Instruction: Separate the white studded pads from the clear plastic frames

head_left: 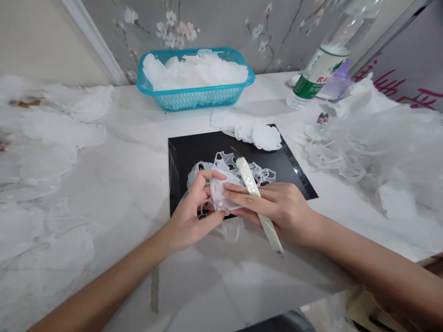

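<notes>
Between my hands is a thin white translucent sheet piece [218,196], with smooth and frilly parts. The fingers and thumb of my left hand [195,214] are closed on its left side. My right hand [273,207] has its fingertips pressed on the piece's right side. Slanting across the right hand's fingers is a slim tool with a pale wrapped handle [249,177]; its thin dark tip points up and away, and I cannot tell its kind. Curly cut-out offcuts [265,174] lie behind the hands on a black mat [194,150].
Several flat white pieces [266,137] overlap the mat's back edge. A blue basket [197,101] behind holds many white pieces. At back right stands a plastic bottle [313,76]. White heaps lie left [44,152] and right [377,152] on the white table [128,184].
</notes>
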Available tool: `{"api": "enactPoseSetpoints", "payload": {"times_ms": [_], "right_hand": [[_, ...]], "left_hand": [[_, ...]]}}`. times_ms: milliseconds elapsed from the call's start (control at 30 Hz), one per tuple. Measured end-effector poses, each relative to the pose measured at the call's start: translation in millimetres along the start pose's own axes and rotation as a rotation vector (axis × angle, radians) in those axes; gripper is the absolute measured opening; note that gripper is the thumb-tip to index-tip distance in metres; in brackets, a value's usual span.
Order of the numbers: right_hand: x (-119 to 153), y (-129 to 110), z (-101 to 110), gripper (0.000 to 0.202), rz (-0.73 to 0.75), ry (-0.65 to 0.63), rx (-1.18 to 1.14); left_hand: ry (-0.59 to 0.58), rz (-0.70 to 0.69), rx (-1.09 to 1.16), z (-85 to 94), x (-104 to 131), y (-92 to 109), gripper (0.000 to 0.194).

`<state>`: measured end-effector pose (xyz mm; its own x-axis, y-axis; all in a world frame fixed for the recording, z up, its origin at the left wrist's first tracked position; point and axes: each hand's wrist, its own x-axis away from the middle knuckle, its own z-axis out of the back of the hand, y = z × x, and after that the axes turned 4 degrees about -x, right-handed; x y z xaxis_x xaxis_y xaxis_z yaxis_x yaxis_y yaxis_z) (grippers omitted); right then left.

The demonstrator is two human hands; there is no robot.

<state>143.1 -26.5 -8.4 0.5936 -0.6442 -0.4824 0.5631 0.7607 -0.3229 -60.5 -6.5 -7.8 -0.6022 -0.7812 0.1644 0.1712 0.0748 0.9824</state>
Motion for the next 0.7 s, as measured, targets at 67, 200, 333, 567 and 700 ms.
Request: {"api": "enactPoseSetpoints", "payload": {"times_ms": [67,200,333,567,700], "right_hand": [[1.0,0.3,0.1,0.017,-0.001,0.003,-0.017],[0.0,-0.1,0.9,0.014,0.036,0.059,0.076],[-1.8,-1.4,1.7,0.010,0.109,0.072,0.158],[0.6,-5.3,-1.6,0.007,0.016,0.142,0.227],[1.7,-11.3,-4.9,0.008,-0.068,0.160,0.173]], "left_hand": [[-0.026,0.010,-0.035,-0.5,1.0,-0.9,0.038],[-0.085,0.028,-0.027,-2.0,1.5,-2.0,0.047],[-0.031,0.056,0.013,-3.6,-0.5,-2.1,0.050],[-0.043,0.070,0.021,-3.6,-0.6,-2.0,0.050],[-0.109,0.080,0.024,-1.4,-1.4,3.1,0.053]]}}
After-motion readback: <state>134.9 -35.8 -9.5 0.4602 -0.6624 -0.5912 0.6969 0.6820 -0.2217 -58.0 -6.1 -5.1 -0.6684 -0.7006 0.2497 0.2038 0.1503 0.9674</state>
